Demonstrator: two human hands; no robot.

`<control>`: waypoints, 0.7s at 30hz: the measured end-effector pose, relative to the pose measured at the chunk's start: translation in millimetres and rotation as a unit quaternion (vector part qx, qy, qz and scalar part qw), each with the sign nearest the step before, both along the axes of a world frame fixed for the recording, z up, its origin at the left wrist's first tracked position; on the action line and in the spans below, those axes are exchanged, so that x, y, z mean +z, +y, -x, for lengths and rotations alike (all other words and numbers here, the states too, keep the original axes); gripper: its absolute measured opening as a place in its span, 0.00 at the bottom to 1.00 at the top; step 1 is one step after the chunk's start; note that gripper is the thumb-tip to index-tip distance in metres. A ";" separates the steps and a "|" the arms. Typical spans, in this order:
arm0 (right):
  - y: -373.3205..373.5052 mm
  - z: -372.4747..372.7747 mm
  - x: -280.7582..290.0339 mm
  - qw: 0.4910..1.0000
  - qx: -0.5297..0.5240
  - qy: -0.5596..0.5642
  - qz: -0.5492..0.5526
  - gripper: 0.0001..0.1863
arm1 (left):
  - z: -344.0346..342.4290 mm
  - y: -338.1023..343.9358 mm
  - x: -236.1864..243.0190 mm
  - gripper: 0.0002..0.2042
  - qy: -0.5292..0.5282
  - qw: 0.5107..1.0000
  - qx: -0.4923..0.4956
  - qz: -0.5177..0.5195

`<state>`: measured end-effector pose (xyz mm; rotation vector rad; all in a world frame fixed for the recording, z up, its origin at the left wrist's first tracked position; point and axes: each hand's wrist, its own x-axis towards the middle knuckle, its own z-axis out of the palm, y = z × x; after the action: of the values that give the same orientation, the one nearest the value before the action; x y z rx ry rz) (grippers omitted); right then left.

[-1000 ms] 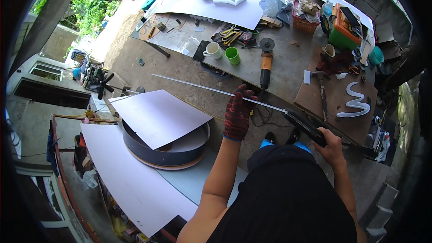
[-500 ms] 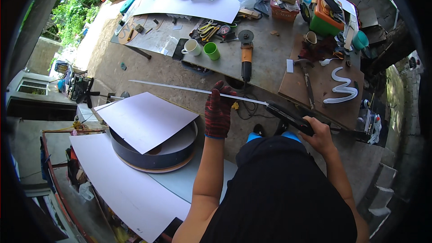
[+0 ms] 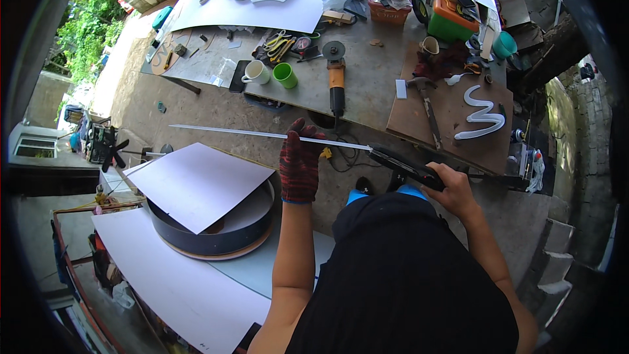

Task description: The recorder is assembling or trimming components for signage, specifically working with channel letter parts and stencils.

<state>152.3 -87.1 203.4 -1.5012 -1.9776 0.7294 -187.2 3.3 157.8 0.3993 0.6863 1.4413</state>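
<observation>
A long, thin white strip (image 3: 236, 134) stretches leftward in front of me, above the floor. My left hand (image 3: 300, 169), in a red and black knit glove, is closed around it partway along. At its right end the strip meets a long black hand tool (image 3: 401, 165), whose exact kind I cannot make out. My bare right hand (image 3: 451, 187) grips the rear of that tool. To the left of my gloved hand stands a round dark-walled form (image 3: 196, 244), with a white sheet (image 3: 203, 180) lying over its top.
Across the workbench (image 3: 275, 105) lie an angle grinder (image 3: 335, 82), a white mug (image 3: 256, 73), a green cup (image 3: 285, 75) and scissors (image 3: 280, 44). A brown board (image 3: 406, 115) at right holds a hammer (image 3: 429, 111) and a white curved letter piece (image 3: 481, 118). A large white sheet (image 3: 177, 282) spreads lower left.
The whole view has shifted, so the bench and objects sit further left in the picture. Both hands keep their hold on the strip and the black tool.
</observation>
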 end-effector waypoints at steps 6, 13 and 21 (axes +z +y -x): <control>-4.6 -1.7 -1.6 1.000 -0.002 -0.002 -0.007 0.21 | -3.9 -2.4 6.1 0.25 -0.003 1.000 0.001 0.000; -9.4 -3.4 -5.8 1.000 -0.008 0.000 -0.002 0.21 | -4.3 -3.7 9.2 0.27 0.019 1.000 0.006 0.010; -9.4 -1.5 -4.2 1.000 0.000 0.005 0.002 0.22 | -1.7 -6.6 14.3 0.28 0.031 0.999 0.013 0.010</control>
<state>153.8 -96.5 199.2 -1.4970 -1.9705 0.7401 -185.5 -3.3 172.1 0.4221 0.7587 1.4503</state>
